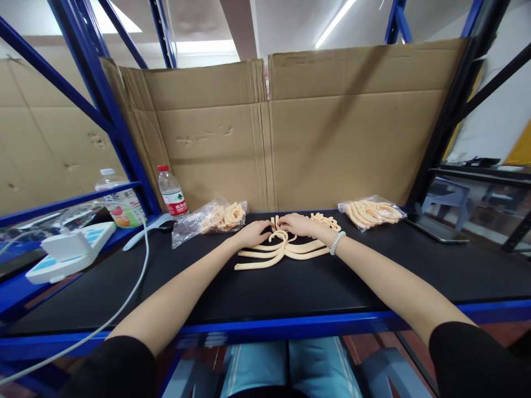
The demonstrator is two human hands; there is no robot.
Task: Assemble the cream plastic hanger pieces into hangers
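The scene is bright and evenly lit. Light comes from a long ceiling lamp above, which is overexposed. The black table shows a little soft glare and only weak shadows. The wide lens bends the blue shelf posts at the edges. The corners are slightly blurred.

I log on the black bench top: my left hand and right hand resting on curved peach plastic strips; two clear bags of strips.
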